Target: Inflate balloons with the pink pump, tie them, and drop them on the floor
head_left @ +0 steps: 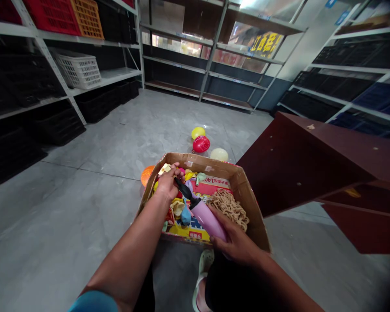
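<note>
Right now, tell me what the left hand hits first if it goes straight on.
Probably the far wall of the cardboard box, just beyond the left hand; depth is unclear.

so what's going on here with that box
A person works over an open brown cardboard box of limp coloured balloons. Their right hand grips a pink plastic hand pump with a black nozzle; the left hand is bunched at the nozzle's tip. Nearby, inflated balloons, yellow, red, cream and orange, lie on the grey floor.

Yellow sign [265, 43] behind back shelving showing dark Chinese characters, partly cut off. Red printed sheet [211, 187] inside cardboard box [247, 190] showing "140" among small Chinese characters.
</note>
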A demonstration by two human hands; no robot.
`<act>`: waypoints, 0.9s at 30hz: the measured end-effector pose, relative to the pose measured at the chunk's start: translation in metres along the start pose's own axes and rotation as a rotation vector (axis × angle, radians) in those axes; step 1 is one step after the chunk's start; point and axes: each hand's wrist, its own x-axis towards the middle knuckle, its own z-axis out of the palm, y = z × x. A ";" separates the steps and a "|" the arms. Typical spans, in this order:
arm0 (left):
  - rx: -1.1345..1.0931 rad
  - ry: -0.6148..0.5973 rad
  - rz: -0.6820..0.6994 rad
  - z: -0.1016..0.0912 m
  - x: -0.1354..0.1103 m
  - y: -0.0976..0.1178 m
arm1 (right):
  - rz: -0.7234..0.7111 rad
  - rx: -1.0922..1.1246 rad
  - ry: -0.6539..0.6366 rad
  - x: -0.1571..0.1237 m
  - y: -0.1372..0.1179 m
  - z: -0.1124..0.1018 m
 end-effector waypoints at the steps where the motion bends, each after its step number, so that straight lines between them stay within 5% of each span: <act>1: 0.015 0.002 0.020 0.001 0.000 -0.002 | 0.002 -0.005 0.001 0.001 -0.001 0.000; 10: 0.019 0.101 0.078 0.001 0.001 -0.016 | -0.002 -0.031 0.040 0.007 -0.016 -0.002; 20: -0.063 -0.002 -0.284 -0.011 0.004 0.001 | 0.010 0.036 0.079 0.009 -0.019 0.002; 27: -0.090 0.038 -0.287 -0.005 0.000 0.006 | 0.088 0.051 0.126 0.015 -0.025 0.010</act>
